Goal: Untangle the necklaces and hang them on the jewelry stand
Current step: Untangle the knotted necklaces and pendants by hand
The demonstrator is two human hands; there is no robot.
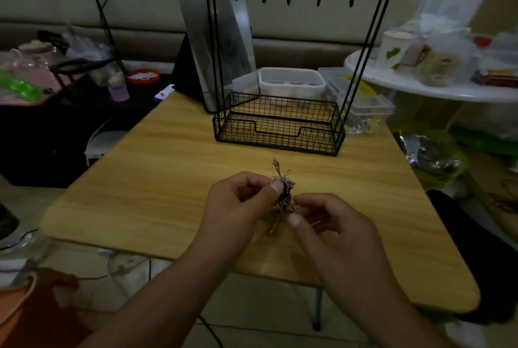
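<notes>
left hand (238, 201) + right hand (333, 224) pinched knotted thin-chain necklace clump (284, 196) | light, limp, snag-prone | I'd grip loose loops

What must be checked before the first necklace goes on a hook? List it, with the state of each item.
1. Both hands on the clump: ok. The left hand and the right hand pinch the tangled necklaces above the table.
2. Necklaces separated: not ok, they are one knotted clump.
3. Number of chains: cannot tell, too small and dim.
4. Hooks free: ok. All five hooks on the jewelry stand hang bare.
5. Stand upright: ok, it stands square on the table, its wire basket facing the hands.
</notes>
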